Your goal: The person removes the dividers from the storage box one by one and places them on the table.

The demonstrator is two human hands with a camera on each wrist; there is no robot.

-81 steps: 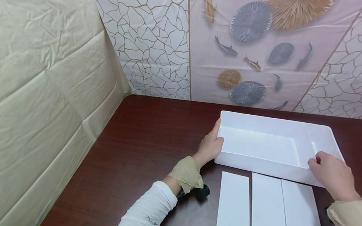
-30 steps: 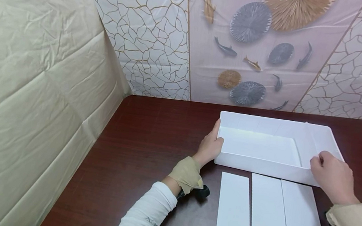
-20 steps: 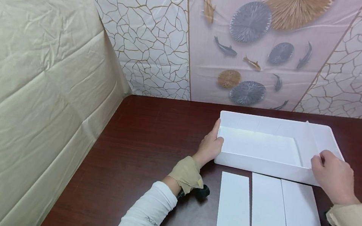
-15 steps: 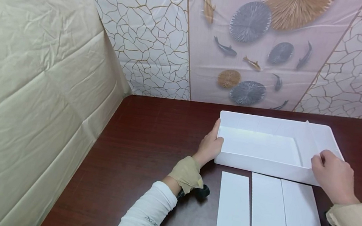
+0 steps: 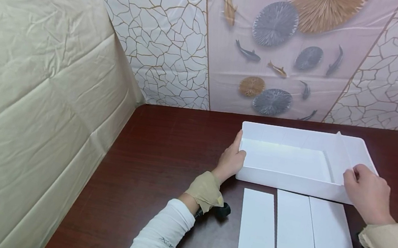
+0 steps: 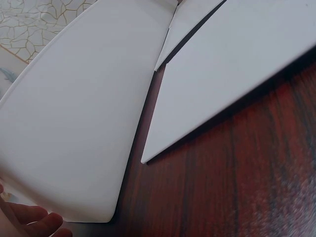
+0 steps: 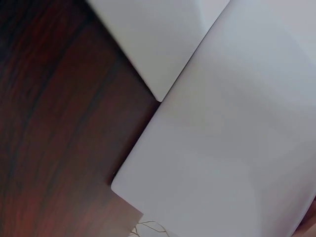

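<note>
A long white open box lies crosswise on the table. My left hand grips its left end, thumb on the near side; curled fingers show at that end in the left wrist view. Inside, towards the right, stands a thin white divider, its far top corner just above the back rim. My right hand pinches the divider's near end over the front rim, fingers curled; its fingertips are hidden from the head camera. The right wrist view shows mostly the box's outer wall.
Three flat white rectangular panels, the left one, the middle one and the right one, lie in front of the box on the dark wooden table. A patterned curtain hangs behind.
My right hand has shifted slightly right and up. The divider's far top corner has come up above the back rim and edged right. My left hand and the box stay put.
</note>
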